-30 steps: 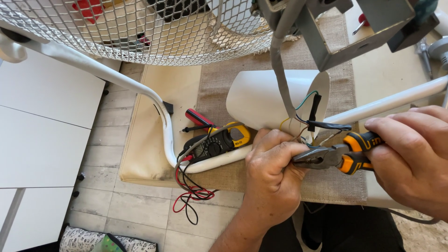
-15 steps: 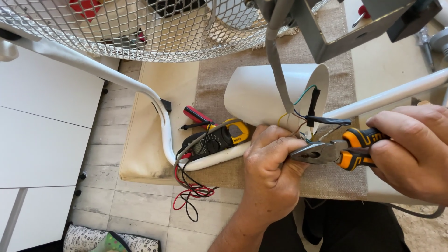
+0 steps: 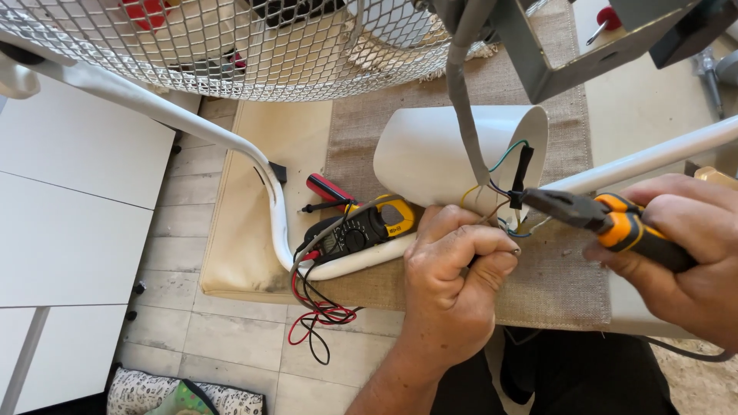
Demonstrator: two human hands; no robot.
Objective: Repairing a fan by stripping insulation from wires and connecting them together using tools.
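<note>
Left hand (image 3: 453,288) is a closed fist around a small bunch of thin wires (image 3: 503,215), pinching them near the thumb side. Right hand (image 3: 680,253) is wrapped around the orange-and-black handles of the pliers (image 3: 592,217); the dark nose points left and sits right at the wire bunch, just beside the left knuckles. Can't tell whether the nose is actually biting a conductor or only touching it, since the tips are lost in the tangle.

The wires come out of a grey cable (image 3: 461,100) hanging from above, and fan out in front of the open mouth of a white plastic cover (image 3: 446,154) lying on its side. One lead carries a black sleeve (image 3: 523,165).

Risks, as I read it: the nose is very close to the left fingers, so a slip pinches skin. Too hard a squeeze could nick or sever a thin strand. Pulling against the hanging cable could strain the leads where they leave the sheath.

Around: clamp meter (image 3: 361,230), black and yellow, rests against the white tube frame (image 3: 265,180), its red and black test leads (image 3: 315,315) spilling over the edge of the burlap mat (image 3: 553,284). Red-handled screwdriver (image 3: 327,188) just above the meter. Wire mesh guard (image 3: 231,46) and grey metal bracket (image 3: 569,58) overhang the work and crowd the view from above. The frame's other tube runs right behind the pliers.
</note>
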